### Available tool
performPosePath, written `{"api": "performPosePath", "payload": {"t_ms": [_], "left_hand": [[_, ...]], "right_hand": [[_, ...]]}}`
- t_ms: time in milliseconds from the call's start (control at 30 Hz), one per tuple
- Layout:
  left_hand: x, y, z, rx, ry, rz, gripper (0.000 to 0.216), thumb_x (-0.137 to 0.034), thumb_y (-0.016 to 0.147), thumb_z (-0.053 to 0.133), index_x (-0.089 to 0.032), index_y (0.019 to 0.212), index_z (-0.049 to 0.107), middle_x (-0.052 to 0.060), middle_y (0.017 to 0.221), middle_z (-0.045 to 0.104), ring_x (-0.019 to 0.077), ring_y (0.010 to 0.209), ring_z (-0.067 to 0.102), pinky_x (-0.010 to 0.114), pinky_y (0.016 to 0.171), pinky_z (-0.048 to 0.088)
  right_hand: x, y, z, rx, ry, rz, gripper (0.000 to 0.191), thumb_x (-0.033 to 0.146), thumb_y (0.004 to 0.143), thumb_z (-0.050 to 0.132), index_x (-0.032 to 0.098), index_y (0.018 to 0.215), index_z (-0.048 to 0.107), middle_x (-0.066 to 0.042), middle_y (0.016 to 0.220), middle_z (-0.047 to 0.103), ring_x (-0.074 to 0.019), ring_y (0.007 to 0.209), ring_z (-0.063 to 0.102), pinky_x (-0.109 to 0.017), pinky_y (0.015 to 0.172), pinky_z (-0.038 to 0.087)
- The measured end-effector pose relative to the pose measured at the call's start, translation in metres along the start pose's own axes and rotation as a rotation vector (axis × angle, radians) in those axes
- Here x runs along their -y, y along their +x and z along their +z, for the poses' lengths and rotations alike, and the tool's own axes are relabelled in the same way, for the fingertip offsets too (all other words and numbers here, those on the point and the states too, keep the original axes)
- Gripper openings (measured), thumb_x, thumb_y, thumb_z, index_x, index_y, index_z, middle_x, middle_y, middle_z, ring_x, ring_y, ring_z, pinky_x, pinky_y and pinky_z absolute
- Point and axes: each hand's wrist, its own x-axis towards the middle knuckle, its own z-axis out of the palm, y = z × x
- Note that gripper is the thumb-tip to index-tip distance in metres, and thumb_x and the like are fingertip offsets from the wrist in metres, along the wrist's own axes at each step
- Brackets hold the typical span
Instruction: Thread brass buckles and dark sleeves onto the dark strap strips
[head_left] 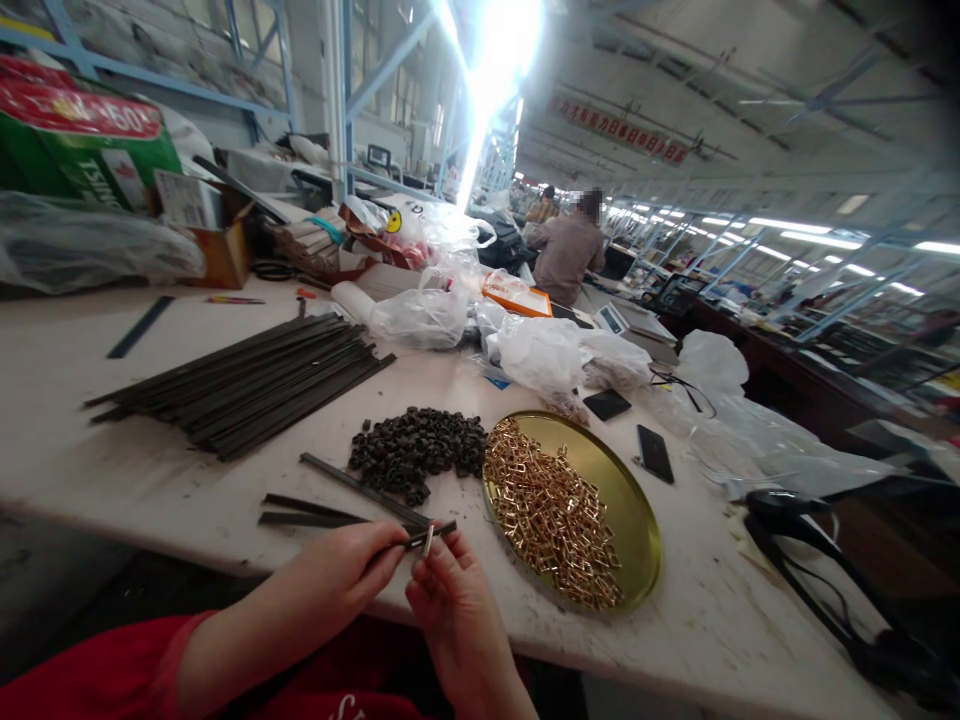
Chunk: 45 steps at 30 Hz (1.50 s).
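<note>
At the table's front edge my left hand point(367, 560) pinches a dark strap point(416, 541). My right hand point(450, 585) is closed on a small gold buckle point(429, 541), and the strap's end passes through or across it; which one I cannot tell. Beside the hands lie a few loose dark strips point(315, 507). Just beyond is a heap of small dark loops point(420, 450). To the right, a round gold tray point(637, 510) holds a pile of gold buckles point(555, 510).
A stack of long dark strips point(255, 380) lies at the left. Plastic bags point(532, 350) crowd the back. A phone point(655, 453) rests right of the tray, and a black strap-like object point(810, 560) sits at the far right. A person point(570, 250) is farther off.
</note>
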Motion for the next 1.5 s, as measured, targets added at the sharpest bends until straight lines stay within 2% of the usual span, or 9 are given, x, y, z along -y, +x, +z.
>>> {"api": "performPosePath", "payload": {"t_ms": [200,400,533,700,800,900,1033,1333,1500], "left_hand": [[-0.009,-0.005,0.005,0.062,-0.295,0.0,0.011,-0.025,0.076,0.046,-0.018,0.081,0.052,0.0,0.079,0.06,0.0167,0.075,0.055,0.025,0.068,0.044],[-0.001,-0.004,0.009,0.116,-0.557,-0.079,0.024,-0.04,0.074,0.052,-0.017,0.077,0.052,-0.001,0.074,0.058,0.0156,0.072,0.053,0.025,0.065,0.044],[0.002,-0.002,0.014,0.1,-0.605,-0.105,0.031,-0.048,0.071,0.054,-0.017,0.072,0.049,-0.002,0.066,0.055,0.0138,0.063,0.05,0.024,0.059,0.04],[0.005,0.002,0.014,0.078,-0.528,-0.14,0.033,-0.052,0.071,0.049,-0.019,0.068,0.046,-0.006,0.055,0.046,0.0112,0.052,0.04,0.021,0.051,0.032],[0.005,0.003,0.011,0.109,-0.534,-0.171,0.034,-0.052,0.069,0.049,-0.018,0.068,0.047,-0.006,0.056,0.046,0.0111,0.052,0.039,0.021,0.049,0.03],[0.007,0.002,0.008,0.132,-0.485,-0.159,0.032,-0.049,0.071,0.049,-0.016,0.071,0.051,-0.005,0.057,0.047,0.0115,0.053,0.04,0.021,0.049,0.03],[0.009,0.002,0.006,0.144,-0.421,-0.145,0.028,-0.043,0.075,0.047,-0.016,0.071,0.055,-0.005,0.059,0.048,0.0118,0.055,0.042,0.02,0.05,0.032],[0.008,0.001,0.008,0.156,-0.337,-0.112,0.02,-0.032,0.073,0.046,-0.016,0.071,0.058,-0.002,0.068,0.055,0.0149,0.067,0.049,0.021,0.06,0.037],[0.006,0.0,0.011,0.205,-0.339,-0.127,0.023,-0.036,0.075,0.047,-0.016,0.071,0.059,-0.004,0.065,0.054,0.0136,0.064,0.047,0.02,0.056,0.036]], "right_hand": [[-0.014,-0.009,-0.001,0.064,-0.278,-0.248,0.018,0.031,0.073,0.068,0.018,0.084,0.061,0.003,0.073,0.061,-0.0065,0.059,0.051,-0.017,0.056,0.043],[-0.018,-0.011,-0.004,0.063,-0.303,-0.269,0.016,0.031,0.075,0.064,0.022,0.087,0.059,0.001,0.083,0.063,-0.0141,0.076,0.058,-0.025,0.068,0.046],[-0.018,-0.007,-0.007,0.048,-0.425,-0.308,0.015,0.033,0.077,0.061,0.022,0.086,0.059,0.0,0.081,0.062,-0.015,0.074,0.057,-0.028,0.069,0.046],[-0.011,-0.009,-0.019,-0.069,-0.911,-0.777,0.004,0.026,0.076,0.062,0.023,0.079,0.063,-0.002,0.076,0.062,-0.0172,0.072,0.055,-0.03,0.068,0.044],[-0.001,-0.015,-0.019,0.112,-1.091,-0.938,0.018,0.021,0.081,0.055,0.027,0.095,0.064,-0.004,0.088,0.064,-0.0196,0.084,0.056,-0.033,0.076,0.043],[0.012,-0.016,-0.014,0.278,-1.142,-0.767,0.023,0.022,0.087,0.045,0.028,0.099,0.063,-0.003,0.085,0.063,-0.0175,0.079,0.056,-0.031,0.073,0.043],[0.023,-0.009,-0.012,0.351,-1.122,-0.502,0.012,0.026,0.083,0.055,0.024,0.086,0.066,-0.001,0.078,0.06,-0.0151,0.074,0.054,-0.027,0.067,0.041],[0.029,-0.009,-0.018,0.403,-1.164,-0.418,0.005,0.021,0.073,0.067,0.023,0.077,0.066,0.002,0.074,0.057,-0.014,0.071,0.05,-0.025,0.066,0.037],[0.035,-0.01,-0.021,0.414,-1.009,-0.178,0.008,0.026,0.076,0.062,0.02,0.073,0.061,0.003,0.071,0.052,-0.012,0.067,0.048,-0.023,0.062,0.036]]}}
